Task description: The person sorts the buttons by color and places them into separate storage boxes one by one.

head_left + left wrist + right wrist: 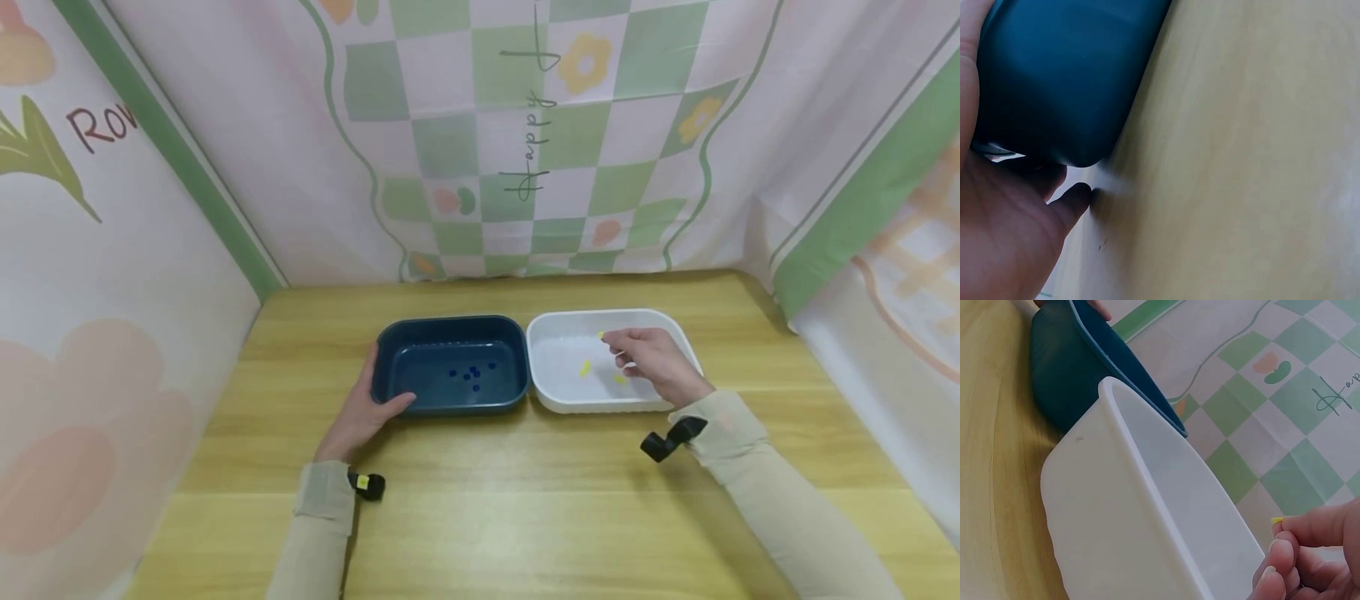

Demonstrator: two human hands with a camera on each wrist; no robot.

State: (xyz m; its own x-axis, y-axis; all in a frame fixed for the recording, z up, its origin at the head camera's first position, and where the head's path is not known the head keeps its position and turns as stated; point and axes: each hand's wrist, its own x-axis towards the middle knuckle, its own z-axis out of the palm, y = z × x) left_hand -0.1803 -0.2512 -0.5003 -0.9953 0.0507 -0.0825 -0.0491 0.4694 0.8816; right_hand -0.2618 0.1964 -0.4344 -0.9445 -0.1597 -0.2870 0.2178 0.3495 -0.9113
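Observation:
My left hand (360,421) holds the left end of a dark teal basin (450,408), thumb at its front rim and fingers along its outer side. In the left wrist view the basin's outer wall (1066,81) lies between thumb and fingers. Several small dark blue pieces (467,377) are scattered on the basin's floor. Above the white basin (551,354), my right hand (654,360) pinches a small yellow piece (1277,520) between thumb and forefinger. More small yellow pieces (585,367) lie on that basin's floor under the hand. The exact shape of the pieces is too small to tell.
Both basins stand side by side, nearly touching, on a wooden table (465,500). A patterned cloth (442,146) hangs behind the table's back edge, with more cloth at both sides. Black straps with small devices (673,439) sit at the wrists.

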